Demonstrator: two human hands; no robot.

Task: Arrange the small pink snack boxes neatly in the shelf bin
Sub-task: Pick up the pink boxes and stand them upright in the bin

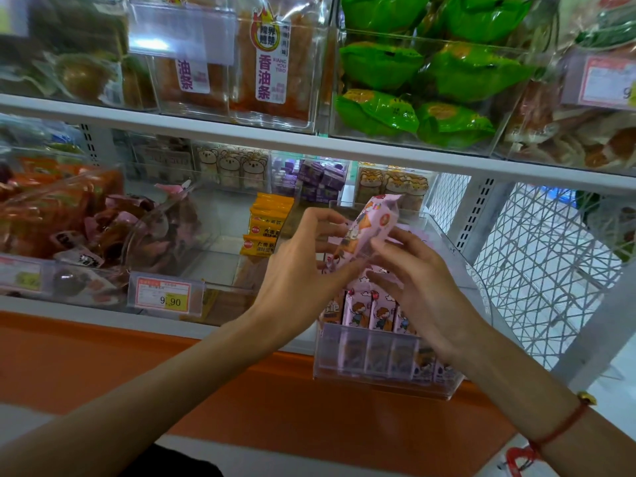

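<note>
While both hands meet above the clear shelf bin [382,373], I log one pink snack box [370,228] held between them: pale pink wrapper, cartoon child figures in orange and brown, a small round red mark near its upper end, tilted with that end leaning back and right. Left hand [303,266]: fingers curled, thumb and fingertips pinching the box's lower left side. Right hand [420,280]: fingers bent, tips closed on the box's lower right edge; a red string bracelet [561,425] with a gold bead sits on that wrist.

Bin contents: a row of matching pink boxes [375,311] standing upright side by side against the front wall, the same cartoon print facing forward; their lower halves show blurred through a frosted label holder. More pink lies behind the row, mostly hidden by the hands, so I cannot tell its order.

Around the bin:
- just left, a stack of yellow-orange packets [265,232] in a neighbouring clear bin
- further left, a price tag reading 9.90 [165,296], and beyond it a bin of brown-and-pink wrapped pieces [113,232]
- behind, purple boxes [320,182] and bear-print packets [234,165]
- on the shelf above, green packets [423,94] and fried dough stick packs [272,63]
- right, a white wire mesh panel [537,270]
- below, an orange ledge [172,366]
</note>
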